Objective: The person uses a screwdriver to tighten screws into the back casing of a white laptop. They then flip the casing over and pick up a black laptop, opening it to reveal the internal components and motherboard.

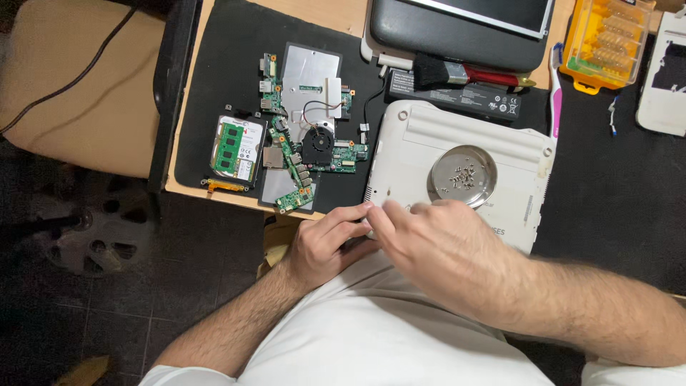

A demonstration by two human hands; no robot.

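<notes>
Both hands, the left hand (pixel 325 243) and right hand (pixel 436 243), pinch closed at the near left corner of the white plastic laptop base (pixel 457 146) lying bottom-up on the table, steadying it, while a round steel dish (pixel 463 174) on it keeps loose screws together.

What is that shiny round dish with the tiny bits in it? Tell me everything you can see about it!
The round metal dish looks like polished steel, shallow, with a raised rim. It sits flat on the white plastic laptop base, near the middle. A small pile of tiny screws lies loose inside, mostly toward the centre. Nothing else touches it. The right hand is just below it, close to its lower rim but apart from it.
</notes>
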